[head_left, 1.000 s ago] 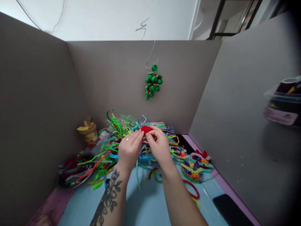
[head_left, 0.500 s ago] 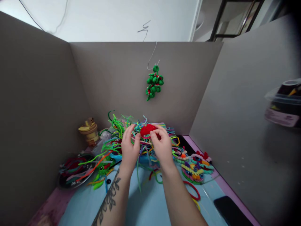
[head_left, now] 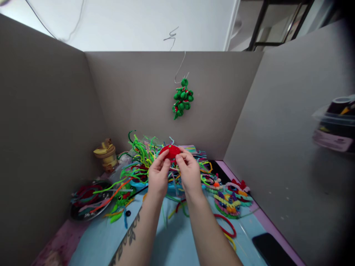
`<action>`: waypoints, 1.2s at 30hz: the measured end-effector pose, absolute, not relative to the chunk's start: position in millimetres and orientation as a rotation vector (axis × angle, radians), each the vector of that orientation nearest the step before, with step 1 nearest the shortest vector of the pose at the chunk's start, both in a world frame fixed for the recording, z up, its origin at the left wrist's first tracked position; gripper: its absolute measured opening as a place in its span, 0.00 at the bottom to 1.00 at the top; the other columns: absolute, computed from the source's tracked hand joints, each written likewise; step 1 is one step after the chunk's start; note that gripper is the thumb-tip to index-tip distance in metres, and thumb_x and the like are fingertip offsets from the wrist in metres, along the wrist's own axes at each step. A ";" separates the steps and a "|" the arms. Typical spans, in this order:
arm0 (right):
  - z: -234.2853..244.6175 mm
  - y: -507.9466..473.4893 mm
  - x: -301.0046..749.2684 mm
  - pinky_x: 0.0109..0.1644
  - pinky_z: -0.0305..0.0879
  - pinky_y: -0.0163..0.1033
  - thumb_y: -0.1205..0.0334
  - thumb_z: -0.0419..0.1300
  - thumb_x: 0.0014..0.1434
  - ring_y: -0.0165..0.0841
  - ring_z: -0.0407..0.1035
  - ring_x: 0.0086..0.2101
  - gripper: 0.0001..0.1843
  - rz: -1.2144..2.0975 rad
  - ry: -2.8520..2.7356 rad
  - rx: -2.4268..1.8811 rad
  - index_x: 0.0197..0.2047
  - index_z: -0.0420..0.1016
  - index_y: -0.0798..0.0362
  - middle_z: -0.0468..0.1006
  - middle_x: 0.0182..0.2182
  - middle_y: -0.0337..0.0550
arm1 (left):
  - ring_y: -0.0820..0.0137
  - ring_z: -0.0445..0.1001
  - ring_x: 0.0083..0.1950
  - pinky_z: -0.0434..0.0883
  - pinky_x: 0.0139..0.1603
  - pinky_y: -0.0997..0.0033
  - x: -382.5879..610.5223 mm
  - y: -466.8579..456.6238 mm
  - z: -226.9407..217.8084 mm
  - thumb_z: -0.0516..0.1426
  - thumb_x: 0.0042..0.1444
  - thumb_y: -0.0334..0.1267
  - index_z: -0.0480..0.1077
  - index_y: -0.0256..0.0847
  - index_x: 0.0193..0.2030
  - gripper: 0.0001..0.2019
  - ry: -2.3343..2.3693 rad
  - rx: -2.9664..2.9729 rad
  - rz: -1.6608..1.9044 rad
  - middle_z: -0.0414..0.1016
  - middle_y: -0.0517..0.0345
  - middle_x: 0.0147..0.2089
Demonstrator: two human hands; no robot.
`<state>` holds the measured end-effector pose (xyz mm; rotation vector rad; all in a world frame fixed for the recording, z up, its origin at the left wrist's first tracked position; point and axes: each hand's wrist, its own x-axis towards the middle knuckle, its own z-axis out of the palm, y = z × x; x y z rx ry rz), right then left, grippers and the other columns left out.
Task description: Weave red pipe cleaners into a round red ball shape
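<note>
Both of my hands are raised over the table and pinch a small red fuzzy piece (head_left: 171, 151) between their fingertips. My left hand (head_left: 158, 176) grips its left side, my right hand (head_left: 189, 171) its right side. Behind them lies a tangled heap of coloured pipe cleaners (head_left: 144, 155), mostly green, over a blue tray (head_left: 138, 183). A green and red pipe-cleaner ornament (head_left: 182, 98) hangs from a wire hook on the back cardboard wall.
Grey cardboard walls close in the left, back and right. A yellow glue-like bottle (head_left: 106, 154) stands at the back left, a dark dish of pipe cleaners (head_left: 85, 201) at the left. Colourful finished figures (head_left: 231, 199) lie at the right, a black phone (head_left: 273, 251) at the front right.
My left hand let go of the red piece briefly, then came back and pinched it again. Both hands have risen a little with it.
</note>
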<state>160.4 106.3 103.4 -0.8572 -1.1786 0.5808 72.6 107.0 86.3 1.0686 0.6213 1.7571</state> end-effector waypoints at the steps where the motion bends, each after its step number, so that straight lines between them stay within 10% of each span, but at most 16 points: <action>1: 103.9 105.9 160.2 0.56 0.58 0.45 0.56 0.56 0.57 0.38 0.67 0.50 0.11 0.596 -1.190 -0.851 0.29 0.73 0.54 0.73 0.49 0.50 | 0.66 0.75 0.49 0.68 0.54 0.63 71.7 108.3 85.4 0.61 0.51 0.41 0.74 0.41 0.48 0.17 0.615 1.059 1.764 0.78 0.50 0.48; 18: 107.7 103.7 176.9 0.41 0.64 0.41 0.64 0.55 0.56 0.35 0.67 0.35 0.04 0.320 -1.464 -1.040 0.31 0.70 0.51 0.71 0.30 0.41 | 0.64 0.75 0.49 0.71 0.51 0.63 56.6 109.1 96.4 0.61 0.50 0.39 0.74 0.40 0.47 0.16 0.651 1.083 1.719 0.77 0.50 0.49; 25: 108.9 102.4 169.8 0.50 0.64 0.45 0.64 0.53 0.56 0.38 0.66 0.49 0.04 0.413 -1.436 -0.924 0.30 0.67 0.51 0.71 0.50 0.48 | 0.71 0.78 0.41 0.74 0.43 0.70 58.8 107.0 100.7 0.58 0.52 0.35 0.53 0.47 0.65 0.33 0.668 1.099 1.726 0.78 0.54 0.43; 36: 103.4 105.2 167.4 0.47 0.67 0.42 0.61 0.52 0.57 0.36 0.70 0.45 0.04 0.541 -1.395 -0.855 0.31 0.65 0.51 0.73 0.48 0.48 | 0.68 0.77 0.41 0.72 0.43 0.68 62.2 100.2 108.8 0.63 0.45 0.35 0.58 0.41 0.57 0.31 0.697 0.986 1.694 0.77 0.51 0.43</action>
